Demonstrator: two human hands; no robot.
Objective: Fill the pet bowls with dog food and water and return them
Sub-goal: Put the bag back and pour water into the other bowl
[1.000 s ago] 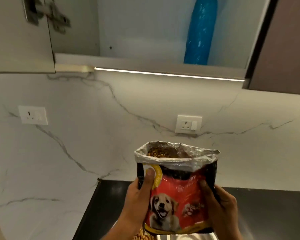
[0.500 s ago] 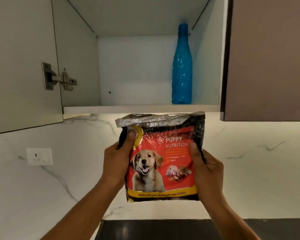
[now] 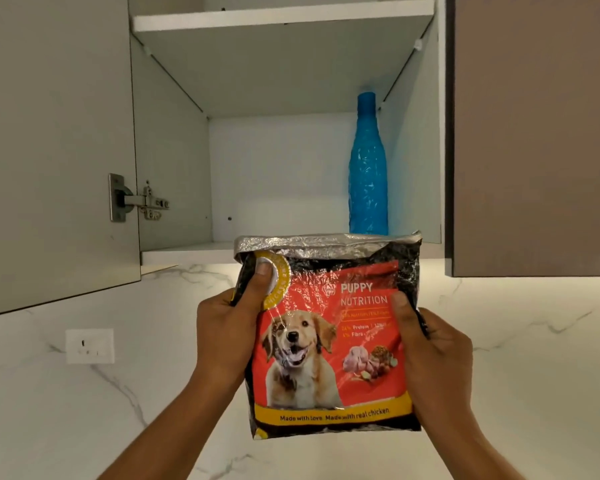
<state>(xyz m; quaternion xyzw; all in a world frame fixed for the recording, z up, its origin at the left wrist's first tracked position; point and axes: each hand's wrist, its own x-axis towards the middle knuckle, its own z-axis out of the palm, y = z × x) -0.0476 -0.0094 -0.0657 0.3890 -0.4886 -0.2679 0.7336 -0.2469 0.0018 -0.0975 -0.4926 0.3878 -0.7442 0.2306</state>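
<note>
Both hands hold up a red, black and yellow plastic dog food bag [image 3: 329, 337] printed with a puppy. The left hand [image 3: 227, 336] grips its left edge, thumb pressed on the yellow badge near the top; the right hand [image 3: 433, 355] grips its right edge, thumb on the front. The bag's silver foil top is folded over, level with the front edge of the lower shelf [image 3: 184, 254] of an open white wall cabinet. At that shelf's back right corner stands a tall blue textured plastic bottle [image 3: 367, 168]. The grey cabinet door [image 3: 56, 150] hangs open at left, above a white marble backsplash [image 3: 534, 341].
</note>
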